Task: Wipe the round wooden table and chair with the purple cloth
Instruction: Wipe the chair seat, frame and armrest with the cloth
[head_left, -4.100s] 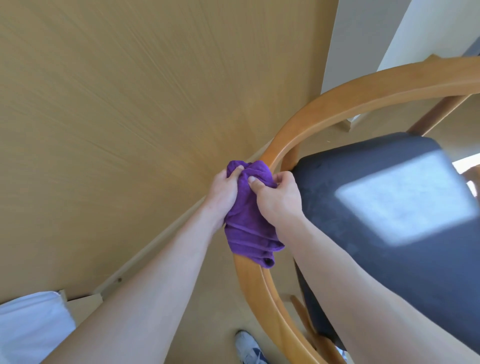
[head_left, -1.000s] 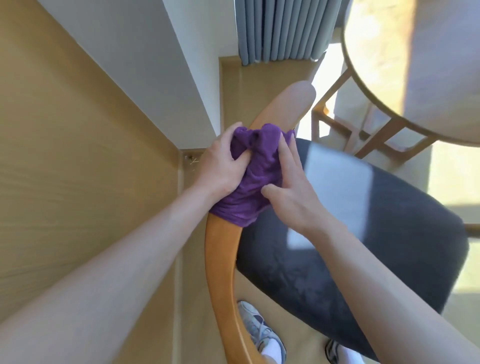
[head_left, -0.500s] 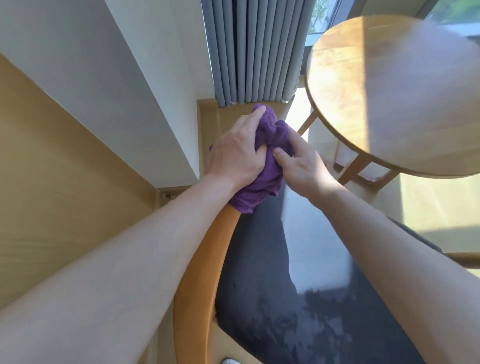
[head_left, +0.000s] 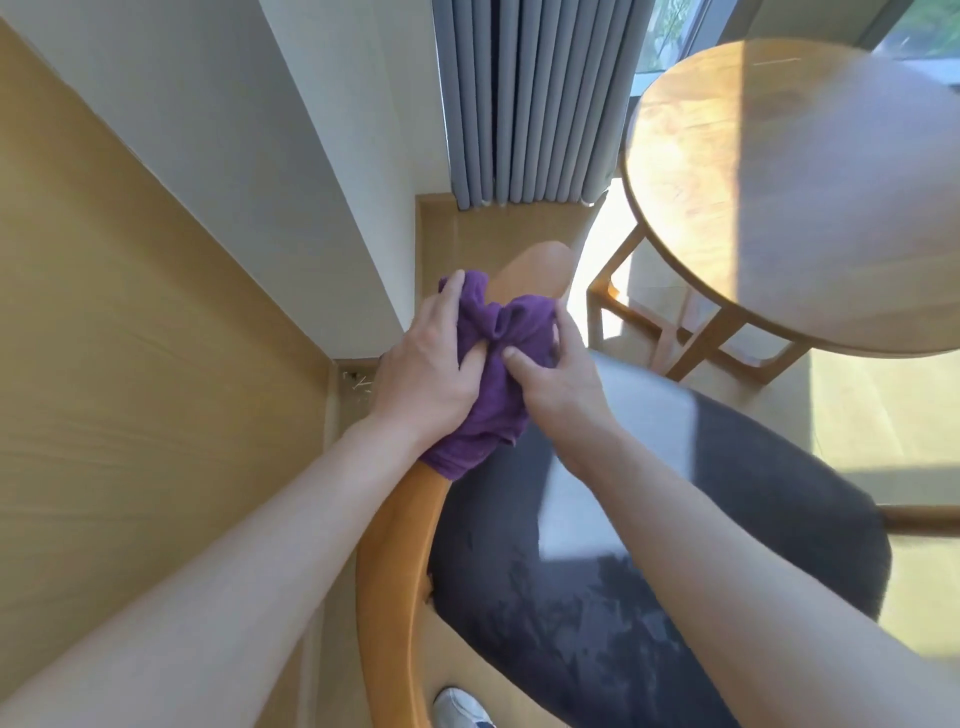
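Observation:
The purple cloth (head_left: 496, 374) is bunched around the curved wooden arm rail (head_left: 395, 561) of the chair, close to the rail's rounded far end (head_left: 535, 270). My left hand (head_left: 431, 364) clasps the cloth from the left side and my right hand (head_left: 556, 384) clasps it from the right, thumbs nearly touching. The chair's dark grey seat cushion (head_left: 675, 571) lies below and to the right of my hands. The round wooden table (head_left: 810, 197) stands at the upper right, apart from the cloth.
A tan wooden panel (head_left: 130, 338) and a white wall (head_left: 249, 130) run close along the left of the chair. Grey curtains (head_left: 530, 98) hang ahead. The table's leg frame (head_left: 675, 332) stands right beside the rail's end. My shoe (head_left: 462, 709) shows below.
Both hands have slid the cloth back along the arm rail toward me, baring the rail's rounded far end that the cloth covered half a second ago. The view tilted slightly down.

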